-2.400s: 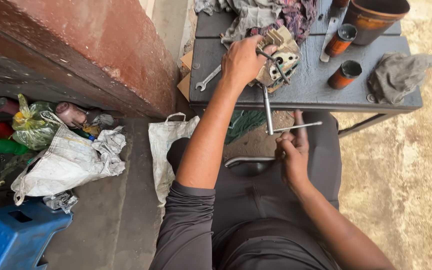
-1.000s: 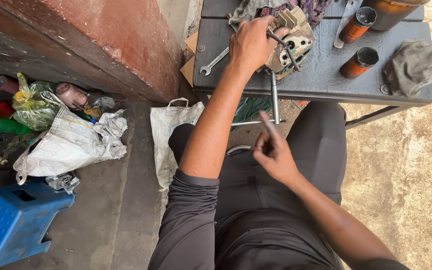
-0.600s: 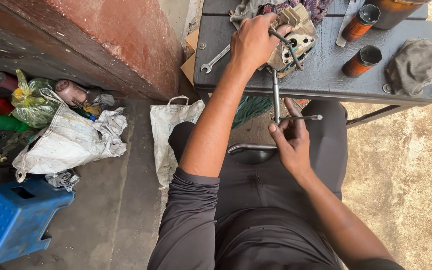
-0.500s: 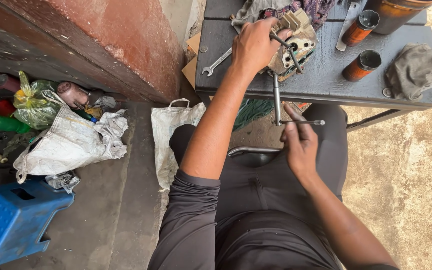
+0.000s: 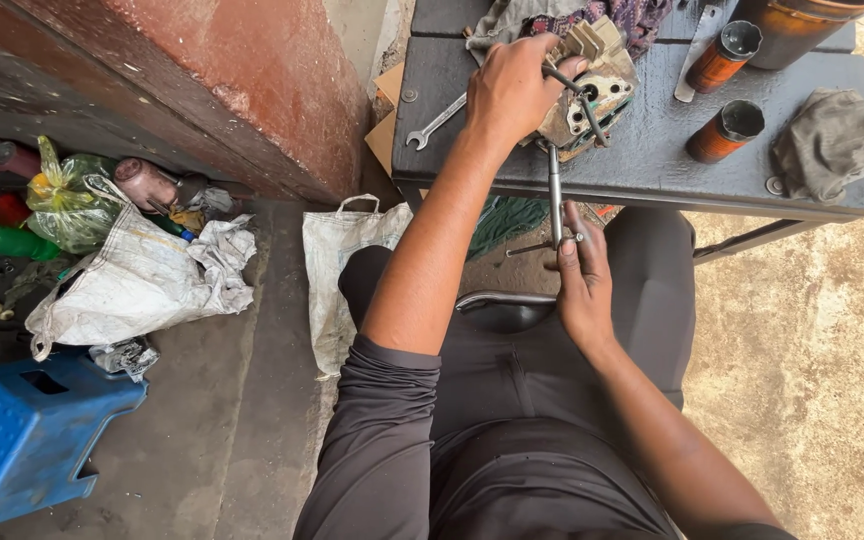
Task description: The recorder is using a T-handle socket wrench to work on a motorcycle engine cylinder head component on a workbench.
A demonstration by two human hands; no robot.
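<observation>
The left hand [image 5: 512,92] is closed around a pale, dirty metal engine part [image 5: 592,95] with round holes in it. The part sits at the near edge of a dark grey metal table [image 5: 652,150].

The right hand [image 5: 582,280] is wrapped around the cross handle of a long silver T-shaped wrench [image 5: 555,195]. The shaft of the wrench goes straight up from the handle into the engine part.

On the table, a small silver spanner [image 5: 435,122] lies just left of the left hand. Two rusty orange tins [image 5: 727,130] stand to the right of the part, and a crumpled grey rag [image 5: 832,135] lies past them.

A blue plastic stool [image 5: 27,435] stands on the floor at the far left, near a white sack [image 5: 142,280].
</observation>
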